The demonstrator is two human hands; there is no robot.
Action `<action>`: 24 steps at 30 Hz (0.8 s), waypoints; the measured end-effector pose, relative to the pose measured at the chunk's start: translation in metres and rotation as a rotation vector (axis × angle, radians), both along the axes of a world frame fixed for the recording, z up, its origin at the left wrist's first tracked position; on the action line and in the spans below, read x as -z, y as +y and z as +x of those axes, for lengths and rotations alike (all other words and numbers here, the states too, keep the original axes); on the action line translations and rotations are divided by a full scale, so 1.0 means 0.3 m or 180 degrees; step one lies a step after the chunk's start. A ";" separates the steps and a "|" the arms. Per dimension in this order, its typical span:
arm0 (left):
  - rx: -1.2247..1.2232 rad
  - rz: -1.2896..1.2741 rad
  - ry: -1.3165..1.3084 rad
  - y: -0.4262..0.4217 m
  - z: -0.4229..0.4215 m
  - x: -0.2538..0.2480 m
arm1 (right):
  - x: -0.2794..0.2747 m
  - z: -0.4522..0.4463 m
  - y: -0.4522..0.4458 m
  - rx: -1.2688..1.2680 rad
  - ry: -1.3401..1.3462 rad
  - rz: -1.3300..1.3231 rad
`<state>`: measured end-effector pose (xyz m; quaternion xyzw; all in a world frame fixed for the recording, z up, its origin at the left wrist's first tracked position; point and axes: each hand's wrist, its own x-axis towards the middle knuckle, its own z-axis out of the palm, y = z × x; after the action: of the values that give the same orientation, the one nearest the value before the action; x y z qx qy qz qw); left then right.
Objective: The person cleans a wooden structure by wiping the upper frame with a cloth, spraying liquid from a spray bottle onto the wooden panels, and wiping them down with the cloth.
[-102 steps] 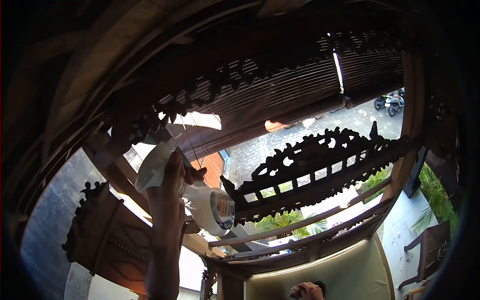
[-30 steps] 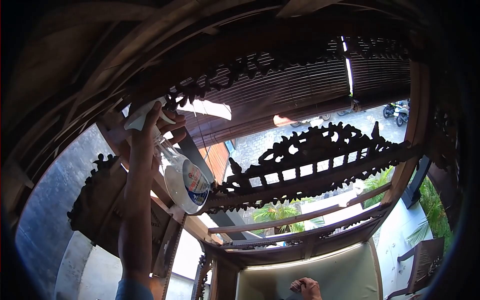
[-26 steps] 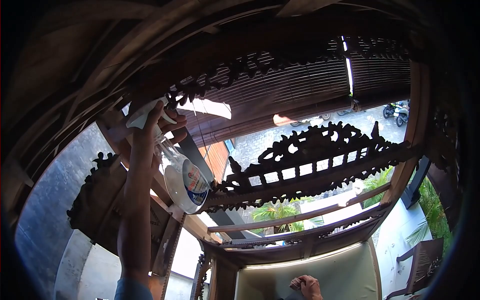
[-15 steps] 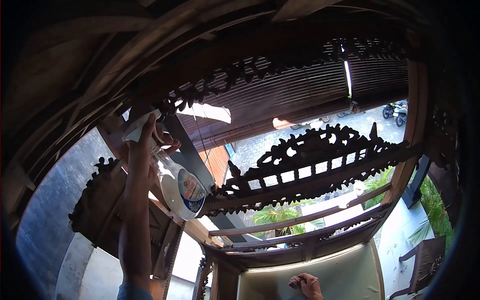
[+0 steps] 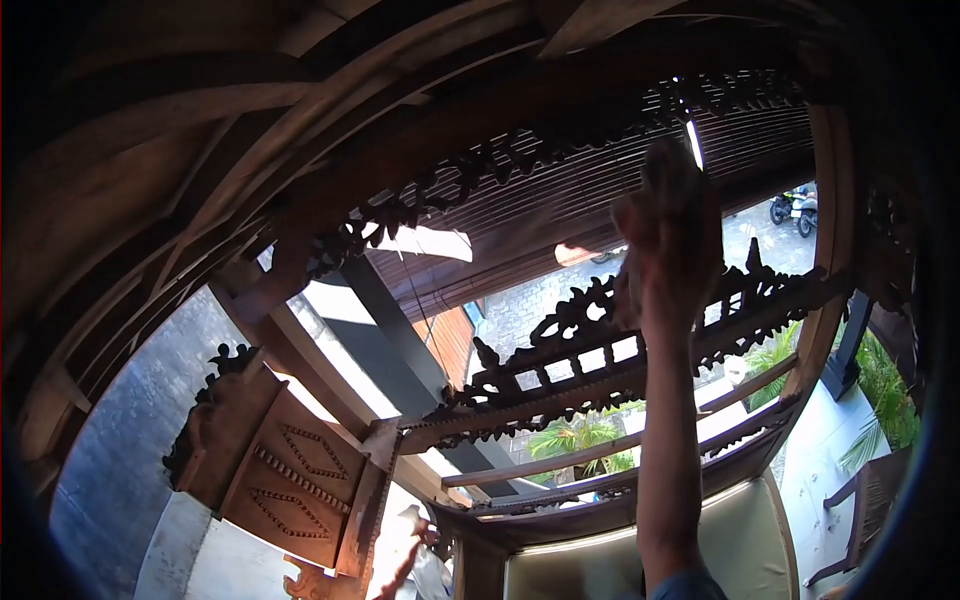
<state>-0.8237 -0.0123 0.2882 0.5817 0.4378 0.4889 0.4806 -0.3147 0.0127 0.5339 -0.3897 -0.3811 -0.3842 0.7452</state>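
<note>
My right hand [image 5: 672, 245] is raised high in front of the carved wooden panel [image 5: 570, 320], arm stretched up. Its fingers are closed on what looks like a crumpled cloth [image 5: 675, 170], dark and blurred against the slatted blind. Low at the left, my left hand [image 5: 408, 548] is partly washed out by bright light. It grips the clear spray bottle [image 5: 432, 577], of which only a part shows above the bottom edge. A dark carved beam [image 5: 460, 185] crosses overhead, near the raised right hand.
Wooden roof ribs [image 5: 220, 110] curve overhead. A carved wooden panel [image 5: 300, 470] stands at the left, and a post [image 5: 832, 220] at the right. Below lies a pale cushioned surface [image 5: 590, 575]. Beyond the frame are a slatted blind [image 5: 560, 210], plants [image 5: 580, 445] and parked motorbikes [image 5: 795, 208].
My left hand has come down from the upper left with the spray bottle. My right hand has risen from above the pale surface to the carved woodwork. The view has shifted slightly.
</note>
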 end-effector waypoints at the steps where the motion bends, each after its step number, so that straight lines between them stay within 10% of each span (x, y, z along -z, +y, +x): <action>1: 0.0016 -0.0006 0.0021 -0.069 0.002 0.060 | -0.079 -0.006 0.050 -0.1057 0.0428 0.0254; 6: -0.0598 -0.0556 0.0503 -0.307 -0.115 0.437 | -0.266 -0.143 0.331 0.0479 0.0066 0.0455; 24: -0.0127 -0.0860 0.0972 -0.347 0.060 0.257 | -0.111 -0.422 0.277 -0.1520 -0.0870 -0.0373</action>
<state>-0.8056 -0.1162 0.2112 0.5705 0.5787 0.3413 0.4724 -0.4413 0.0958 0.5673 -0.2758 -0.5807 -0.2241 0.7325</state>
